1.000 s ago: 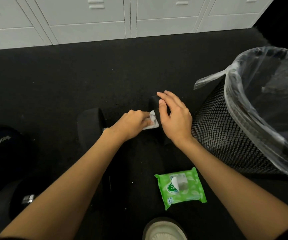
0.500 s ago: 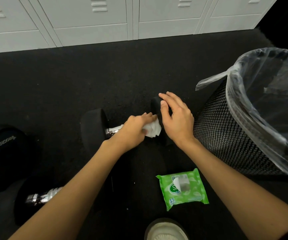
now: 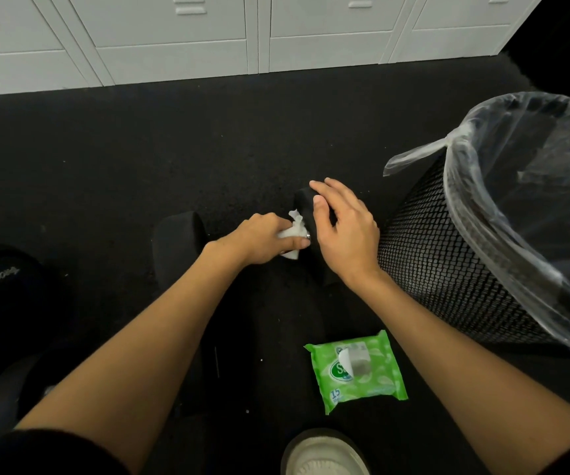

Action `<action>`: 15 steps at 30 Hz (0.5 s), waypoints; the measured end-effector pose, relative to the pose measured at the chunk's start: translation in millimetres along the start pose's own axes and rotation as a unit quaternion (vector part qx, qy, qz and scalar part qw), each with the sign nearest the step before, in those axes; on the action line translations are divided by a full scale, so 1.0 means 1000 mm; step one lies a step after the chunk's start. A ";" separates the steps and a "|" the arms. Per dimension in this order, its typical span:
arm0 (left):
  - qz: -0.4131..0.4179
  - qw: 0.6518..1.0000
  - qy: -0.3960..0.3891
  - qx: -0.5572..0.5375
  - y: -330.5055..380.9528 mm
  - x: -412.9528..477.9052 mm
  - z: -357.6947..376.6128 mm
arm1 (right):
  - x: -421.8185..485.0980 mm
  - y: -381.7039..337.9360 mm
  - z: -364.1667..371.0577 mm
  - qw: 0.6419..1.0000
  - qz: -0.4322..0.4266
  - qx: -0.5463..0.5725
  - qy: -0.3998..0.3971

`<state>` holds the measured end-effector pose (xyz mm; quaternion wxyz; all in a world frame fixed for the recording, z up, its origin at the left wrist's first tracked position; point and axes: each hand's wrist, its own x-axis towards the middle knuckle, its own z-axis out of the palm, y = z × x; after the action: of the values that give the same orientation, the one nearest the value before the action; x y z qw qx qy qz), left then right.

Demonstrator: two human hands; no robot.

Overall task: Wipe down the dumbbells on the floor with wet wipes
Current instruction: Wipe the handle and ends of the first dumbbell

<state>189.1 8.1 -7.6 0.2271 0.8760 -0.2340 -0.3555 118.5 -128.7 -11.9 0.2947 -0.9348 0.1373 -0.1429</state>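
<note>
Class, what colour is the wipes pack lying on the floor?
Light green, with a white label; the wipes pack shows best in the head view.

Across the top of the frame the lockers (image 3: pixel 173 46) are pale grey-white. Below them the floor (image 3: pixel 173 149) is black with fine light specks. At centre, the dumbbell (image 3: pixel 177 241) has matt black heads and a small silver glint beside the crumpled white wet wipe (image 3: pixel 292 231). Lower centre-right lies the wipes pack (image 3: pixel 355 371) — bright green with a faint leaf print and a white flap. At right, the bin (image 3: pixel 431 269) is black diamond mesh under a clear, glossy liner (image 3: pixel 516 166). A second dumbbell (image 3: pixel 2 286) at left is black with white lettering; at the bottom edge the shoe (image 3: pixel 324 454) is off-white.
</note>
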 end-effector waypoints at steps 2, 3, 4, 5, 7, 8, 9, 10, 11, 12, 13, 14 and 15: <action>0.016 0.999 0.021 0.029 0.001 -0.003 0.004 | 0.000 0.000 0.000 1.000 0.000 0.002 0.000; 0.029 0.997 0.042 0.065 0.002 -0.006 0.010 | 0.000 0.001 0.000 1.000 0.000 0.002 0.001; 0.049 0.990 0.064 0.117 0.002 -0.009 0.017 | 0.000 0.001 0.000 1.000 0.000 0.002 0.003; 0.068 0.979 0.074 0.177 0.000 -0.012 0.025 | -0.001 0.002 0.000 1.000 -0.001 0.002 0.005; 0.104 0.964 0.081 0.229 -0.005 -0.023 0.035 | -0.001 0.002 0.000 1.000 -0.004 0.000 0.008; 0.124 0.964 0.083 0.219 -0.007 -0.028 0.036 | -0.002 0.002 0.000 1.000 -0.007 -0.001 0.007; 0.140 0.969 0.083 0.184 -0.009 -0.031 0.034 | -0.002 0.002 0.000 1.000 -0.009 -0.001 0.006; 0.146 0.977 0.082 0.129 -0.009 -0.033 0.031 | -0.002 0.002 0.000 1.000 -0.009 -0.001 0.005; 0.146 0.983 0.088 0.066 -0.008 -0.032 0.028 | -0.001 0.002 0.000 1.000 -0.007 0.001 0.004; 0.144 0.984 0.109 0.011 -0.008 -0.030 0.025 | -0.001 0.002 0.000 1.000 -0.005 0.003 0.004; 0.141 0.980 0.139 -0.032 -0.007 -0.027 0.023 | -0.001 0.002 0.000 1.000 -0.003 0.004 0.005; 0.139 0.974 0.167 -0.060 -0.006 -0.023 0.022 | -0.001 0.002 0.000 1.000 -0.002 0.005 0.006; 0.133 0.972 0.182 -0.072 -0.005 -0.019 0.022 | -0.001 0.002 0.000 1.000 -0.003 0.004 0.006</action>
<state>162.3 18.3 -14.7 0.3739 0.8684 -0.2764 -0.1724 116.9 -129.6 -13.1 0.2975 -0.9331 0.1356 -0.1498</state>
